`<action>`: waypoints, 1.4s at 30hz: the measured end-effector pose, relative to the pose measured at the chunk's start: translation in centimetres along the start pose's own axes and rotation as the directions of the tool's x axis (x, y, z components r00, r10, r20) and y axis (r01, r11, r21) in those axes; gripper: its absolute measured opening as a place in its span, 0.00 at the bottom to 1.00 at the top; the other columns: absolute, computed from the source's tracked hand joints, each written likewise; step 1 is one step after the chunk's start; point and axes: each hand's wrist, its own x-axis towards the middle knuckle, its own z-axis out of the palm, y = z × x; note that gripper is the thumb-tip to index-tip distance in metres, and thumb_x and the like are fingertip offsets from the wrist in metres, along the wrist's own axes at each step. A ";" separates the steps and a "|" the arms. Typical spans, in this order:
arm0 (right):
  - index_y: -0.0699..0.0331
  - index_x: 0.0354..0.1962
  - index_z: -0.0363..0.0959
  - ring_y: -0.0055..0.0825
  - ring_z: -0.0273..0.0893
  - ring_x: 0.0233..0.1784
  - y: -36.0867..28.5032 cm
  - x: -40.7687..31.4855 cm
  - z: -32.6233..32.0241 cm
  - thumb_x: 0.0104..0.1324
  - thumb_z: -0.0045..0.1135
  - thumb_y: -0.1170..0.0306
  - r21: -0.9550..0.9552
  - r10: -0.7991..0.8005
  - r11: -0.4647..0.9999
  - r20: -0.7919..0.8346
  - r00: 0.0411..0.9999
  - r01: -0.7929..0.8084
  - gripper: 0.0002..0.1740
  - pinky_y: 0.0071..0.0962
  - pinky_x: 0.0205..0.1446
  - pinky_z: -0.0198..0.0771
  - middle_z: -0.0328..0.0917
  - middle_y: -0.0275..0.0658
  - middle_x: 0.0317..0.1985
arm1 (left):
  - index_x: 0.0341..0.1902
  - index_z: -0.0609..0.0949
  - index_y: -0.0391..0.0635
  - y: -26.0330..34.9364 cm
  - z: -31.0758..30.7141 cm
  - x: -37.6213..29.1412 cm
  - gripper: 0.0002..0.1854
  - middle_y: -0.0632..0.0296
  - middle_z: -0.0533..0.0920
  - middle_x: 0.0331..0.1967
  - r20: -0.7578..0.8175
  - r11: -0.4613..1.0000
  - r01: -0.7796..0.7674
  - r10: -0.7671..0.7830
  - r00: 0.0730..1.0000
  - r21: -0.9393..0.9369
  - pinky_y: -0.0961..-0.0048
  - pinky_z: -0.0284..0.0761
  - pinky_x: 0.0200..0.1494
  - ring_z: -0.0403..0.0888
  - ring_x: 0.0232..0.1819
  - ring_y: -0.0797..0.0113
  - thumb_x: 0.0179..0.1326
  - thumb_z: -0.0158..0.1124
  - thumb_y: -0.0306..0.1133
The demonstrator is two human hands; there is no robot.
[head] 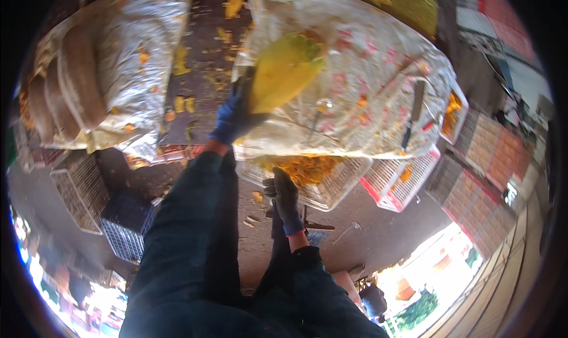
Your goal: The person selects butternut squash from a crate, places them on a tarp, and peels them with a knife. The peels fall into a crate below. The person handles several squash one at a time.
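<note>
My left hand (237, 109), in a blue and dark glove, holds the lower left end of a large yellow-green fruit or vegetable (284, 69) over a white woven plastic sheet (381, 63). My right hand (284, 194), in a dark glove, hangs beside a light plastic crate (337, 198) with orange scraps (310, 169) in it; its fingers are curled, and whether it holds anything cannot be told. A metal tool (320, 112) with a round end lies on the sheet. Farther right lies a knife (412, 116) with a dark handle.
Several long brown gourd-like pieces (80, 80) lie on another sheet (137, 41) at left. Below stand a dark blue crate (126, 222) and a beige crate (82, 191). A red and white crate (399, 182) stands under the table's edge. Crates are stacked at right (479, 200).
</note>
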 end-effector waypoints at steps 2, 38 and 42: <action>0.62 0.62 0.76 0.18 0.81 0.33 0.2 0.1 -3.1 0.81 0.51 0.60 -0.001 -0.133 0.991 -0.062 0.989 0.134 0.20 0.22 0.40 0.78 0.85 0.36 0.38 | 0.83 0.53 0.51 1.7 -0.9 0.5 0.63 0.45 0.65 0.75 -0.013 1.000 -0.026 0.026 1.000 -0.016 0.52 0.82 0.60 0.75 0.66 0.40 0.45 0.81 0.42; 0.69 0.69 0.67 0.28 0.78 0.57 -17.2 4.5 17.3 0.82 0.48 0.62 -0.444 -0.594 0.520 0.426 0.682 0.730 0.26 0.29 0.63 0.73 0.75 0.42 0.64 | 0.79 0.66 0.48 -1.1 -12.1 -4.2 0.46 0.45 0.67 0.76 -0.282 0.969 0.080 -0.147 0.948 -0.235 0.50 0.64 0.76 0.66 0.75 0.40 0.59 0.75 0.45; 0.71 0.69 0.67 0.37 0.75 0.68 -22.9 7.3 34.1 0.82 0.47 0.65 -0.331 -0.656 0.015 0.709 0.259 0.944 0.25 0.33 0.71 0.69 0.74 0.47 0.68 | 0.76 0.68 0.45 -15.7 -31.7 -8.6 0.41 0.47 0.73 0.71 -0.641 0.857 0.500 -0.453 0.620 -0.121 0.53 0.69 0.73 0.72 0.70 0.47 0.62 0.74 0.44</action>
